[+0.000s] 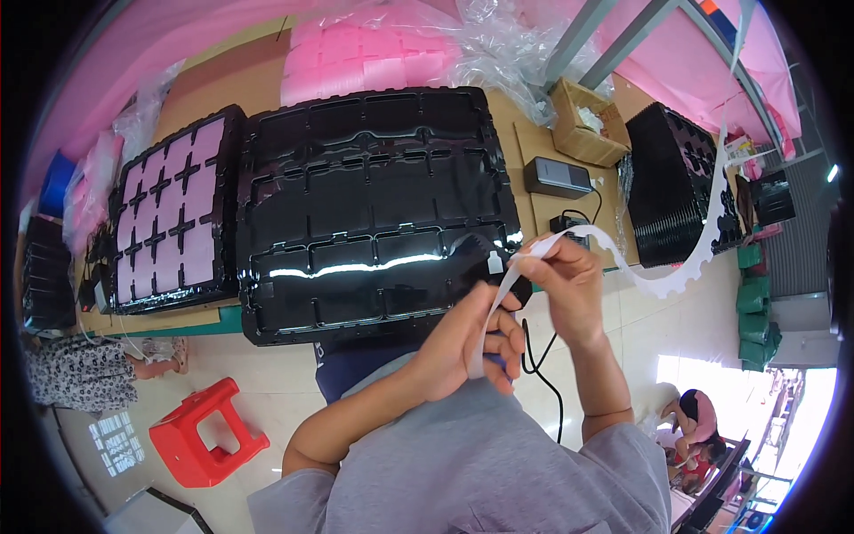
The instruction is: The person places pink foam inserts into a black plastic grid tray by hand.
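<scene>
A long white strip (669,287) with notches along one edge runs between my hands, loops out to the right and rises toward the upper right. My right hand (569,287) is closed, pinching it between thumb and fingers. Below and to the left, my left hand (464,345) curls round the strip's lower end, its fingers partly bent. Both hands are over the near right corner of a large black plastic tray (374,240) with moulded compartments. A small white label-like patch (495,262) shows on that corner, partly behind my right hand.
Left of the tray stands another black tray (229,205) with pink sheets. A grey box-shaped device (558,176), a cardboard box (578,120) and stacked black trays (663,205) are to the right. A red stool (218,445) stands on the floor; people are nearby.
</scene>
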Demonstrator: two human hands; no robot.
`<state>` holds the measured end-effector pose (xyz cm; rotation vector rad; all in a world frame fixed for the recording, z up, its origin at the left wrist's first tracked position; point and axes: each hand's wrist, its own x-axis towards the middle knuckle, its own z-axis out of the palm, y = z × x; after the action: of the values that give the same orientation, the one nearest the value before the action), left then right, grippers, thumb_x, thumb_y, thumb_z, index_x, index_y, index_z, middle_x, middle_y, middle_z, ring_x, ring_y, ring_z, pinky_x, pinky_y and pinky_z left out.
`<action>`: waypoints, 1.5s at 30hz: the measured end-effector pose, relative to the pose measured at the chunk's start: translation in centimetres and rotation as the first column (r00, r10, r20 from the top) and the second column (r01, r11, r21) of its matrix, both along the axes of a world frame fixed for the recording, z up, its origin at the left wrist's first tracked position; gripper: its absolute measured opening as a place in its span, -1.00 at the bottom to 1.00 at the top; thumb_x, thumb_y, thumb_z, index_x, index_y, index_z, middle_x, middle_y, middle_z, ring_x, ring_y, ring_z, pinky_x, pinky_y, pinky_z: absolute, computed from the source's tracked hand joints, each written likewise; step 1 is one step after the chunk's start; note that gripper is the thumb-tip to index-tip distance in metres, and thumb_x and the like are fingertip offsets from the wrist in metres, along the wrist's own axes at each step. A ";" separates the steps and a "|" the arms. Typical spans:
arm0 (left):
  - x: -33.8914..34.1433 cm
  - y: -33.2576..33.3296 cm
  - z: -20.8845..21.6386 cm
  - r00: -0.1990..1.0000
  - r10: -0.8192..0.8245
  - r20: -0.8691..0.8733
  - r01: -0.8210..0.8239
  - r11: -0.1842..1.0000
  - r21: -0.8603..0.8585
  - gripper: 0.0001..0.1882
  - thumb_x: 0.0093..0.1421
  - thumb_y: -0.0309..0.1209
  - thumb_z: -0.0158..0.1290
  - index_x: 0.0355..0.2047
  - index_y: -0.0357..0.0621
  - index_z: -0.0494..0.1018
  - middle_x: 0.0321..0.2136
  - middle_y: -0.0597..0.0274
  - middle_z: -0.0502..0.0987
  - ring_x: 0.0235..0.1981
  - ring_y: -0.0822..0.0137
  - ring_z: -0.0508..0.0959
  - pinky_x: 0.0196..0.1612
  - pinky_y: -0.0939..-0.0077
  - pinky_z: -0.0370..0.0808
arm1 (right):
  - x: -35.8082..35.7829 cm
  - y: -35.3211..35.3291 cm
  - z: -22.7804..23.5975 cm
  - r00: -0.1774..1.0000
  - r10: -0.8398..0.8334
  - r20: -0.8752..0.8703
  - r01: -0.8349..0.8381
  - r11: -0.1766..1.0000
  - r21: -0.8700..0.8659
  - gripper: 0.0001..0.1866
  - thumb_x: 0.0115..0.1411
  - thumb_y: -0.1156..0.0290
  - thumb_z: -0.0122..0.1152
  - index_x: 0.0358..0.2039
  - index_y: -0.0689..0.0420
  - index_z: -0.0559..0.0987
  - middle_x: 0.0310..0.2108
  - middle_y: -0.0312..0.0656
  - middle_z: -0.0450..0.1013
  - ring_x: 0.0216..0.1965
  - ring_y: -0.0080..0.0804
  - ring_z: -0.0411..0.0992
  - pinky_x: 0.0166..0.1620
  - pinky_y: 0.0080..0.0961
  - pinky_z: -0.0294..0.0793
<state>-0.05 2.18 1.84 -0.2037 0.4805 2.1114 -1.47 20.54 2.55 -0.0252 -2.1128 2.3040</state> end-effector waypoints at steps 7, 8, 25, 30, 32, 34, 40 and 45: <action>3.4 0.2 -4.3 0.869 -0.206 -0.450 0.046 0.939 -0.342 -0.69 0.41 -0.44 -0.09 0.09 -0.21 0.17 -0.34 0.16 0.42 -0.42 0.36 0.59 -0.48 0.44 0.68 | -4.6 2.2 4.2 1.000 0.013 -0.023 -0.004 0.935 0.355 -0.81 0.18 0.49 0.35 -0.20 0.28 0.66 -0.32 -0.24 0.57 -0.32 -0.57 0.49 -0.18 -0.60 0.46; 3.4 0.1 -4.4 0.871 -0.165 -0.462 0.006 0.945 -0.327 -0.72 0.43 -0.43 -0.15 0.09 -0.21 0.17 -0.34 0.15 0.42 -0.41 0.36 0.59 -0.48 0.43 0.68 | -5.6 2.1 4.8 0.997 0.072 -0.009 -0.060 0.884 0.465 -0.78 0.17 0.49 0.35 -0.17 0.28 0.66 -0.34 -0.25 0.57 -0.35 -0.57 0.48 -0.21 -0.63 0.45; -0.3 1.3 -2.6 0.968 -0.020 -0.251 -0.005 0.995 -0.099 -0.63 0.52 -0.16 -0.40 0.02 -0.16 0.26 -0.28 0.09 0.48 -0.36 0.32 0.57 -0.33 0.34 0.65 | -19.1 2.8 -0.9 0.967 0.254 0.004 -0.222 0.836 0.503 -0.82 0.20 0.41 0.36 -0.22 0.21 0.69 -0.42 -0.40 0.53 -0.41 -0.75 0.43 -0.38 -0.67 0.41; -1.5 1.8 -2.8 0.997 0.082 -0.010 -0.081 0.994 0.079 -0.65 0.51 -0.14 -0.31 0.04 -0.09 0.31 -0.27 0.19 0.51 -0.35 0.39 0.53 -0.34 0.50 0.55 | -22.9 2.9 -1.9 0.981 0.185 0.060 -0.184 0.792 0.582 -0.74 0.16 0.29 0.43 -0.26 0.21 0.70 -0.56 -0.45 0.47 -0.61 -0.75 0.37 -0.57 -0.69 0.31; -1.7 1.8 -3.3 0.996 0.090 0.022 -0.092 0.989 0.112 -0.65 0.51 -0.13 -0.30 0.04 -0.08 0.31 -0.27 0.22 0.51 -0.36 0.41 0.52 -0.37 0.53 0.50 | -23.6 2.0 -1.6 0.976 0.193 0.105 -0.218 0.802 0.556 -0.76 0.16 0.30 0.43 -0.29 0.21 0.70 -0.55 -0.45 0.47 -0.61 -0.76 0.34 -0.59 -0.70 0.26; -1.9 1.8 -3.5 0.994 0.091 0.052 -0.098 0.984 0.147 -0.65 0.50 -0.13 -0.29 0.04 -0.07 0.32 -0.27 0.25 0.51 -0.36 0.43 0.51 -0.39 0.55 0.45 | -24.0 1.8 -1.7 0.966 0.175 0.190 -0.247 0.838 0.487 -0.77 0.15 0.31 0.44 -0.30 0.21 0.70 -0.53 -0.44 0.49 -0.54 -0.77 0.36 -0.50 -0.69 0.30; -2.4 2.0 -3.4 0.995 0.080 0.057 -0.088 0.984 0.154 -0.65 0.50 -0.12 -0.27 0.03 -0.06 0.33 -0.29 0.28 0.51 -0.38 0.44 0.48 -0.42 0.56 0.40 | -26.6 2.5 -4.6 0.971 0.233 0.053 -0.215 0.751 0.624 -0.82 0.16 0.39 0.43 -0.29 0.23 0.71 -0.49 -0.40 0.53 -0.48 -0.76 0.40 -0.44 -0.70 0.36; -2.7 1.9 -3.7 0.993 0.081 0.082 -0.093 0.982 0.166 -0.66 0.50 -0.12 -0.25 0.04 -0.06 0.33 -0.29 0.28 0.51 -0.39 0.44 0.46 -0.42 0.57 0.38 | -26.9 1.8 -4.8 0.967 0.252 0.042 -0.237 0.822 0.518 -0.86 0.18 0.47 0.39 -0.28 0.25 0.71 -0.45 -0.35 0.58 -0.45 -0.72 0.43 -0.39 -0.71 0.39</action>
<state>-2.71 4.13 -1.86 -0.2077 0.2495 2.2089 -28.40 22.35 -2.28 0.3020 -2.7882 1.7240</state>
